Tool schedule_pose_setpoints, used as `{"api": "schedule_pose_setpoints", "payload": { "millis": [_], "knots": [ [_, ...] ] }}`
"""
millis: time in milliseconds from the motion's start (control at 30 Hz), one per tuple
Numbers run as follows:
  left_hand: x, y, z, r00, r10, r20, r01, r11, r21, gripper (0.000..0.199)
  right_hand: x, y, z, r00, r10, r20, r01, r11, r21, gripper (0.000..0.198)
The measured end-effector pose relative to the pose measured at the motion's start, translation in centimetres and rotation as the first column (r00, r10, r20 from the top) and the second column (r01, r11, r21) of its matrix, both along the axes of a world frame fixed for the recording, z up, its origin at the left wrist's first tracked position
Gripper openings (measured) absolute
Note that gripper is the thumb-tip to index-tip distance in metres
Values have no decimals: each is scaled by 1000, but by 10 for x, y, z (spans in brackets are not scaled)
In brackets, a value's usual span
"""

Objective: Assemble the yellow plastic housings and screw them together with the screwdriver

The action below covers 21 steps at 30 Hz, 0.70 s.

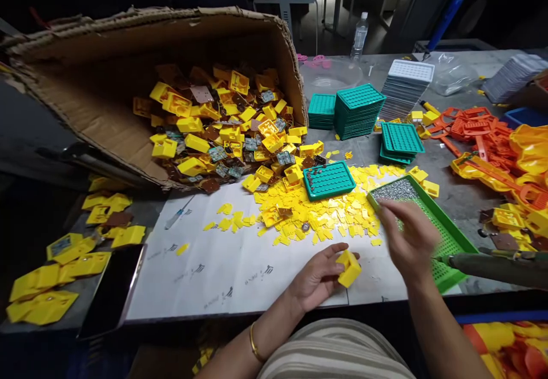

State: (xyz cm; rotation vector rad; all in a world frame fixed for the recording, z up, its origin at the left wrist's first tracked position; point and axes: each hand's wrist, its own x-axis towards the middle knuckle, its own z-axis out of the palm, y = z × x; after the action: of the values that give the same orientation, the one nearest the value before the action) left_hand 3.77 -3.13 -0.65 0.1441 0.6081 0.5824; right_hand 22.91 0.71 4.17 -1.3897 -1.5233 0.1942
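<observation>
**Yellow case [350, 270], one, in hand**

Left hand [315, 279]: fingers curling partly closed, holding the case over the white sheet [197, 296]. Right hand [410, 242]: fingers bending together beside silver bits [398, 189] in a green tray [449, 229]; cannot tell whether gripping anything. Beyond: teal tray [336, 182] resting among yellow chips [321, 222]; cardboard box [85, 91] holding more cases [197, 142].

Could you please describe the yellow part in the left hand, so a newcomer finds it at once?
Find the broad white sheet. Over its near side is the left hand, holding the yellow part. Held and box-shaped, it differs from the flat yellow chips lying beyond.
</observation>
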Motion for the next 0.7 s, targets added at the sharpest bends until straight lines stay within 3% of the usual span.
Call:
{"api": "schedule_pose_setpoints", "payload": {
  "millis": [133,233,433,600,700],
  "knots": [
    [-11,-5,-5,999,15,-30,-13,997,70,50,-43,91,-10,954,141,266,-56,951,-304,27],
    [-21,-5,-6,997,34,-63,-29,996,79,49,-57,128,-20,923,174,344,-27,920,-391,26],
    [-33,3,-7,997,19,-80,-11,995,102,47,-58,132,-29,906,229,356,-27,870,-492,22],
    [-33,8,-6,995,-3,-96,15,993,118,46,-51,141,-21,938,278,205,-116,812,-572,12],
    [-32,9,-5,993,-5,-116,21,990,139,44,-50,151,-17,936,332,115,-198,769,-608,16]
  ]
}}
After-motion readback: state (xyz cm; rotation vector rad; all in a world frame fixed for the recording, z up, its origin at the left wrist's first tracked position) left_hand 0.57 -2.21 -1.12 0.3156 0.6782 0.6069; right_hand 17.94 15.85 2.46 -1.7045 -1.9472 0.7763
